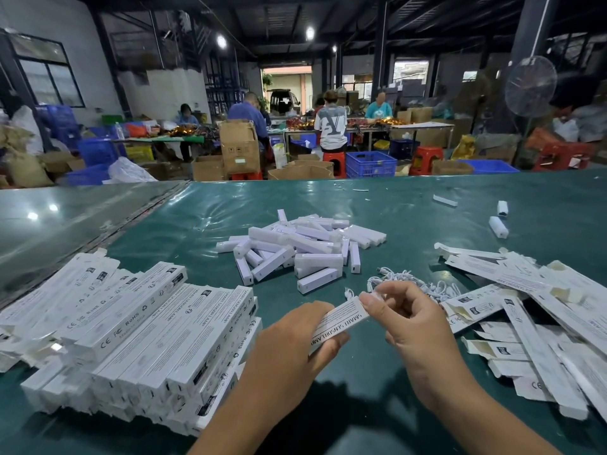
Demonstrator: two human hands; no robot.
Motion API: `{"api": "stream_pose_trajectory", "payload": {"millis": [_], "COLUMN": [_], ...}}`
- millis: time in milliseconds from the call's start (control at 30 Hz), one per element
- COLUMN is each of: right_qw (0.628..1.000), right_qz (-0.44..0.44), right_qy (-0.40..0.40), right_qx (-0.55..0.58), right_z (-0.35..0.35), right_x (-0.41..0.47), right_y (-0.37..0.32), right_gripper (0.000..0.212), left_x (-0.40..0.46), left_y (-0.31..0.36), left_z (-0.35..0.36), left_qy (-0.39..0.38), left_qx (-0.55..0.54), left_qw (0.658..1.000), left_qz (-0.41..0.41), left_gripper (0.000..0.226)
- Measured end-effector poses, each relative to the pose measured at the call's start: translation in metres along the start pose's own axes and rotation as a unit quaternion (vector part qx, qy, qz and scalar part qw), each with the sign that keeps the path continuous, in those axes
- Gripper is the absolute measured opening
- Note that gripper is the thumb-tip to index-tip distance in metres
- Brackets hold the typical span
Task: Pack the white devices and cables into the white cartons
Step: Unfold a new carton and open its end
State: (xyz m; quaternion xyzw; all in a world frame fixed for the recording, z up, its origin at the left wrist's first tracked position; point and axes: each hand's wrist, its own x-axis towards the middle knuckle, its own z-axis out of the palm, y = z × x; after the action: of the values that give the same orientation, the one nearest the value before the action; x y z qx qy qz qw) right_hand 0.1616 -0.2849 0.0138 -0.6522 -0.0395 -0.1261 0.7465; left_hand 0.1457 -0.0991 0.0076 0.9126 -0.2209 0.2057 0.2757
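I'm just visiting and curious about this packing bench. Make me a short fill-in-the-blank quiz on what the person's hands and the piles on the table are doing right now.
1. Both the left hand and the right hand hold one white ____.
2. The loose white devices lie in a heap in the ____ of the green table.
3. The stack of closed cartons lies on the person's ____ side.
4. The tangle of white cables lies just beyond the ____ hand.

Missing words: carton; middle; left; right

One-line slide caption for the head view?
Both hands, left and right, hold a white carton above the green table.
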Motion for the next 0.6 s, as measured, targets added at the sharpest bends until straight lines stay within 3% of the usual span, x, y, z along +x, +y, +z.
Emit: {"api": "stream_pose_trajectory", "payload": {"millis": [67, 200, 333, 500, 600], "right_qw": [0.998, 0.982, 0.985, 0.96, 0.951], "right_qz": [0.057, 0.131, 0.035, -0.048, -0.072], "right_qy": [-0.03, -0.13, -0.14, -0.152, -0.145], "right_qx": [-0.011, 0.03, -0.09, -0.232, -0.262], "right_z": [-0.002, 0.001, 0.005, 0.001, -0.001], "right_x": [0.001, -0.001, -0.005, -0.009, -0.007], "right_y": [0.001, 0.003, 0.008, 0.009, 0.005], "right_gripper": [0.06, 0.044, 0.041, 0.103, 0.089], "left_x": [0.0, 0.0, 0.0, 0.0, 0.0], "left_y": [0.001, -0.001, -0.003, -0.006, -0.007], "left_z": [-0.001, -0.001, -0.001, 0.0, 0.0], "left_qy": [-0.003, -0.024, -0.039, -0.034, -0.042], "left_qx": [0.008, 0.011, 0.031, 0.069, 0.095], "left_qw": [1.0, 1.0, 0.998, 0.997, 0.995], "left_qz": [-0.001, -0.012, -0.024, -0.022, -0.012], "left_gripper": [0.038, 0.026, 0.026, 0.037, 0.042]}}
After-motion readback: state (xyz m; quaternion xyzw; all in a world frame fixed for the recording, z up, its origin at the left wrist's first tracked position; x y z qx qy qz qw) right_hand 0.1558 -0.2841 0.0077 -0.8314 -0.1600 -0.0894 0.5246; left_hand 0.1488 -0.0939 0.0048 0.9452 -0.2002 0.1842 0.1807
